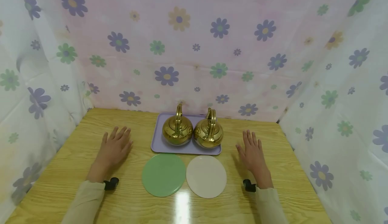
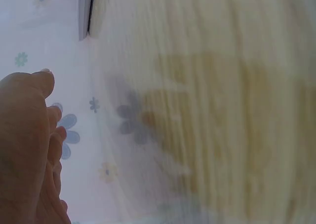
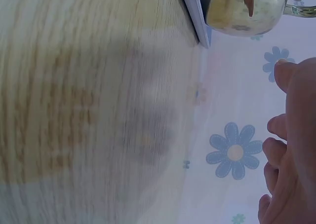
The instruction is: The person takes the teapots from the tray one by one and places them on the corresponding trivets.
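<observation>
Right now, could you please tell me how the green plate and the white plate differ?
The green plate looks slightly larger than the white plate. The green plate lies toward the left hand, the white plate toward the right hand. Both are round, on the table, in front of the tray.

Looking like a small staged booth (image 1: 342, 79), curtained off.
Showing flower-printed cloth (image 1: 188, 55) closing in a wood-grain desk (image 1: 130, 203) at the back and both sides, plus black wrist cameras (image 1: 112, 183), suggesting a recording set-up; hiding the kind of room beyond.
</observation>
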A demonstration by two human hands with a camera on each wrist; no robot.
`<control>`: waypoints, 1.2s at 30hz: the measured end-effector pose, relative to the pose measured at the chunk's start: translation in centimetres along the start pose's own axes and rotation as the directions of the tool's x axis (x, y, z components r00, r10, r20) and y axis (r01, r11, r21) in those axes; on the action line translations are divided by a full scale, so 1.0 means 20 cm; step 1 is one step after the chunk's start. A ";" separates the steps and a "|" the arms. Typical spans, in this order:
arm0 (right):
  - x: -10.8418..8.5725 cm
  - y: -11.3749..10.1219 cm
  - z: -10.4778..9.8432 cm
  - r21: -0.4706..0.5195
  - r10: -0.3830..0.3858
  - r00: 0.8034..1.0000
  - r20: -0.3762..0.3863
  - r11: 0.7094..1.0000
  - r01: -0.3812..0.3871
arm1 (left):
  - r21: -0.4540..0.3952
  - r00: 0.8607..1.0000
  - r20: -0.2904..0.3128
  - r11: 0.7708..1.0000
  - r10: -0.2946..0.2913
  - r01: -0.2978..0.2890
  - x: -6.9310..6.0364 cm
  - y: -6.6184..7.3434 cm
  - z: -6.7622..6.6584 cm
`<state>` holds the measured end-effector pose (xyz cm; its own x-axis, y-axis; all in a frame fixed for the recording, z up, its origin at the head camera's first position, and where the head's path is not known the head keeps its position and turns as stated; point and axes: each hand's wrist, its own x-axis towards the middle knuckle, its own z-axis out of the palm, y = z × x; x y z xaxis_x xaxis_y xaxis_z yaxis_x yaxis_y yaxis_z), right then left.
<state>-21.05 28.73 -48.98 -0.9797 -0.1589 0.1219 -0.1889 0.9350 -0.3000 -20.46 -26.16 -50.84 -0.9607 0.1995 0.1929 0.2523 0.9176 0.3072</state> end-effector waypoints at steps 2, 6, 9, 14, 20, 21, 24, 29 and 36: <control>-0.01 -0.01 0.01 0.006 -0.004 1.000 -0.002 1.000 0.004 | -0.010 1.000 -0.007 1.000 0.000 0.000 -0.01 0.01 0.01; -0.02 -0.02 0.01 0.012 -0.010 1.000 -0.010 1.000 0.010 | -0.023 1.000 -0.014 1.000 0.000 0.000 -0.02 0.03 0.01; -0.03 -0.03 0.01 0.030 -0.016 1.000 -0.018 0.999 0.017 | -0.032 1.000 -0.014 0.999 0.004 -0.005 -0.02 0.04 0.01; -0.05 -0.05 0.02 0.034 -0.023 1.000 -0.019 0.999 0.024 | -0.037 1.000 -0.001 0.999 0.005 -0.005 -0.02 0.06 0.02; -0.07 -0.07 0.03 0.047 -0.034 0.999 -0.017 0.998 0.035 | -0.034 1.000 -0.010 0.999 0.016 -0.017 -0.01 0.08 0.02; -0.08 -0.08 0.03 0.052 -0.036 0.999 -0.016 0.998 0.037 | -0.034 1.000 -0.011 0.999 0.017 -0.018 -0.01 0.08 0.02; -0.09 -0.09 0.03 0.056 -0.044 0.999 -0.012 0.997 0.044 | -0.040 1.000 -0.010 0.999 0.020 -0.020 -0.01 0.08 0.03; -0.12 -0.12 0.04 0.066 -0.069 0.997 -0.030 0.995 0.070 | -0.034 1.000 -0.001 0.999 0.028 -0.028 -0.01 0.09 0.04; -0.16 -0.17 0.04 0.069 -0.088 0.996 -0.028 0.994 0.090 | -0.036 0.999 0.011 0.998 0.050 -0.050 -0.02 0.12 0.04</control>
<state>-17.40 25.81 -49.20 -0.9571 -0.2317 0.1742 -0.2803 0.8928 -0.3527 -19.61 -23.78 -50.95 -0.9481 0.2489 0.1979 0.3036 0.8937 0.3304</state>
